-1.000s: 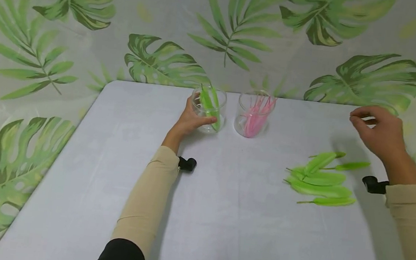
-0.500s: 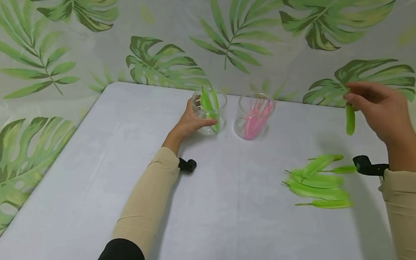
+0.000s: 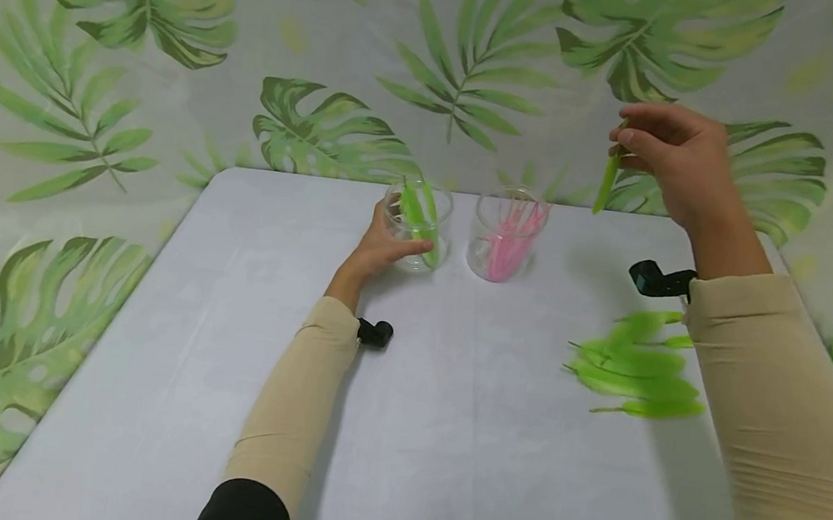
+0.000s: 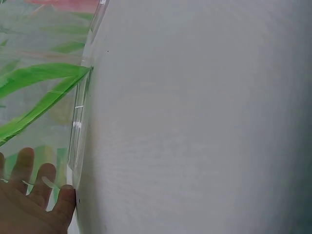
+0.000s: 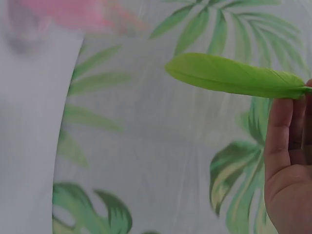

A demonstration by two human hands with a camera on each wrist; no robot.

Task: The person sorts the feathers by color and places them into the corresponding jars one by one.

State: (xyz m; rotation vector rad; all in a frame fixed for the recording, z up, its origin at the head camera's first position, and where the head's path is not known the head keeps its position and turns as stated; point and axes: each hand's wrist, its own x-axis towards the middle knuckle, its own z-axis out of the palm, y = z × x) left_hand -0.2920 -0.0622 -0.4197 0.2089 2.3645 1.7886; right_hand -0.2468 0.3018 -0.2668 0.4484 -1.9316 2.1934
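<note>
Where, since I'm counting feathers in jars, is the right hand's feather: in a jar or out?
Out: the green feather hangs from the right hand, apart from both glass jars.

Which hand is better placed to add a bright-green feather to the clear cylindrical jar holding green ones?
Probably the right hand: it already pinches a bright-green feather, while the left hand is occupied, gripping that clear cylindrical jar.

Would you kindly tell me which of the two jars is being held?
The left jar, the one with green feathers: the left hand grips it, while the right jar, with pink feathers, stands untouched.
</note>
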